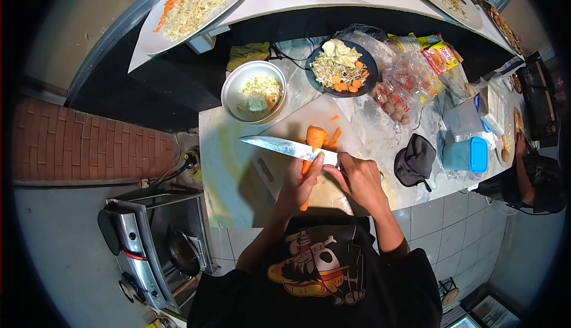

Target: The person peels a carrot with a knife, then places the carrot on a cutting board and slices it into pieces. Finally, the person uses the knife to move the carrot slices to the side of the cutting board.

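Carrot [314,133] in the left hand [296,186], knife [279,146] across it

The carrot is over the board [297,121], its long axis running outward from the body, thick end away, narrow end toward the shirt [324,307]. The left hand, nearer, grips it. The right hand [363,184], to the carrot's right, is closed around the knife's handle; the blade points left. Peelings [332,141] lie beside the thick end; the bowl [227,103] sits beyond.

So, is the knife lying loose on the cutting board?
No, the right hand is holding the knife across the carrot.
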Demonstrator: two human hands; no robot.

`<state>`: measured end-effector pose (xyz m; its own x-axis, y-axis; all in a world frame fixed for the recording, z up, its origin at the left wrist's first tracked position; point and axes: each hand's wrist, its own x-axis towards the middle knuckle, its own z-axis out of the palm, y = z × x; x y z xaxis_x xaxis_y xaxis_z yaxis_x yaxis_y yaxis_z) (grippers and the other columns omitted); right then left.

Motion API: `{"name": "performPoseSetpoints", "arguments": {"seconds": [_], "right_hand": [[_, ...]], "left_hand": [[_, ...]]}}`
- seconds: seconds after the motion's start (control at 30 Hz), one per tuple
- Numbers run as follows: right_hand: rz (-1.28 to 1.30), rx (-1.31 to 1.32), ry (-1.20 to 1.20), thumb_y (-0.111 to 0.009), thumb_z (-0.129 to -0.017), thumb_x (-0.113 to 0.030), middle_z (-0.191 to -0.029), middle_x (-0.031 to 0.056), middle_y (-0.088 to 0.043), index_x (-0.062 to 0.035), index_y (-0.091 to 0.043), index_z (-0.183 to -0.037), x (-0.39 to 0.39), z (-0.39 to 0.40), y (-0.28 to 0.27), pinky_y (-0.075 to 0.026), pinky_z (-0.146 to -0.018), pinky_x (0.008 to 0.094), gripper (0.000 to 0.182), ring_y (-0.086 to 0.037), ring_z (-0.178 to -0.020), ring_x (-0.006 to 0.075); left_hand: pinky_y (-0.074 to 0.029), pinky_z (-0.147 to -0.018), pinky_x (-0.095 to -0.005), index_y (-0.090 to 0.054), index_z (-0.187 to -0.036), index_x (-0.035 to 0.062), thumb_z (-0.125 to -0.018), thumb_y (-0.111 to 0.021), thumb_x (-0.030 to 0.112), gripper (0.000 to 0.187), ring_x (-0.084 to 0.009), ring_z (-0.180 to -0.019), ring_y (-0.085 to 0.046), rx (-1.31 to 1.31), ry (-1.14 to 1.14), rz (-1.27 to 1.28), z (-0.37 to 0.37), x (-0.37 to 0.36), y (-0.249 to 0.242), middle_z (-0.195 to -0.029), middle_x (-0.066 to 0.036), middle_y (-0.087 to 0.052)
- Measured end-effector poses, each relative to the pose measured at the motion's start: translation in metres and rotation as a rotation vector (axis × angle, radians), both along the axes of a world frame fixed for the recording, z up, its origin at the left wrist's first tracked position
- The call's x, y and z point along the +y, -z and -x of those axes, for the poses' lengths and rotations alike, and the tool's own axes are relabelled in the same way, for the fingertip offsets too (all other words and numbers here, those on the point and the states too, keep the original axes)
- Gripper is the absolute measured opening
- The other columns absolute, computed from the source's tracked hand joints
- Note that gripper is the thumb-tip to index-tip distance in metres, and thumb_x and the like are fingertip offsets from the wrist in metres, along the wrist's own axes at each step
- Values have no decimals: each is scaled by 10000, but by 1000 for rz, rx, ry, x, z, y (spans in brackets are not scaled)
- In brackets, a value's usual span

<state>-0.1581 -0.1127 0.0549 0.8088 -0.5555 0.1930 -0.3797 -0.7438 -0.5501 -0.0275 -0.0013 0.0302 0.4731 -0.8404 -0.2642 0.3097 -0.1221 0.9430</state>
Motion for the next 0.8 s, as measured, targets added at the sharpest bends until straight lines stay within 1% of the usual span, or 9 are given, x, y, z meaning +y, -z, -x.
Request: {"name": "performPoseSetpoints", "arguments": {"seconds": [0.07,0.1,0.17,0.2,0.27,0.37,0.47,0.67,0.8], "right_hand": [[-10,1,-25,-699,-894,-350,-580,177,-586,-8,-570,-779,-1,2,0,-453,-500,437,383,-590,-530,395],[-10,1,-24,-699,-894,-350,-580,177,-586,-8,-570,-779,-2,3,-1,-453,-500,437,383,-590,-530,395],[-23,-15,-51,-706,-887,-357,-559,185,-570,-6,-595,-793,-4,6,-4,-449,-506,437,380,-584,-532,399],[-21,-17,-50,-706,-887,-357,-559,185,-570,-6,-595,-793,-6,7,-6,-449,-506,437,380,-584,-532,399],[-56,-7,-102,-713,-881,-359,-536,189,-553,-2,-615,-809,-8,10,-11,-448,-510,433,377,-580,-530,399],[-60,-10,-119,-715,-880,-357,-525,196,-541,1,-618,-809,-10,11,-12,-448,-511,431,377,-576,-529,403],[-46,-9,-111,-714,-881,-354,-528,199,-542,3,-619,-808,-8,11,-13,-448,-511,433,377,-576,-529,404],[-34,24,-133,-709,-885,-347,-530,201,-544,5,-624,-816,-8,10,-13,-451,-516,439,369,-575,-526,406],[-34,12,-140,-707,-886,-348,-529,202,-545,4,-624,-808,-8,10,-10,-450,-515,440,369,-574,-527,409]], "left_hand": [[-341,-514,-192,-503,-1238,48,-1008,-563,176,269,-16,-596,-406,-20,43,-4,-3,1,-5,-760,49,-490],[-341,-514,-192,-503,-1238,48,-1008,-563,176,269,-16,-596,-406,-20,43,-4,-3,1,-9,-760,49,-490],[-370,-557,-200,-206,-1517,100,-995,-525,94,611,-48,-695,-479,26,81,128,-4,-1,-17,-912,0,-554],[-370,-557,-200,-206,-1517,100,-995,-525,94,611,-48,-695,-479,25,83,130,-6,-2,-20,-912,0,-554],[-408,-562,-220,-110,-1544,131,-953,-552,33,744,-81,-722,-544,37,168,123,-11,-2,-26,-908,-32,-582],[-424,-567,-237,-113,-1534,152,-924,-580,9,782,-105,-712,-565,65,200,118,-16,0,-28,-867,-49,-584],[-440,-596,-251,-120,-1520,175,-909,-582,-21,791,-118,-692,-552,112,242,141,-23,3,-18,-832,-52,-579],[-436,-627,-259,-118,-1526,186,-911,-590,-19,802,-109,-691,-516,92,219,240,-20,1,-2,-846,-34,-571],[-423,-633,-253,-107,-1550,193,-916,-585,-16,821,-98,-706,-508,41,253,174,-20,2,-10,-867,-21,-565]]}}
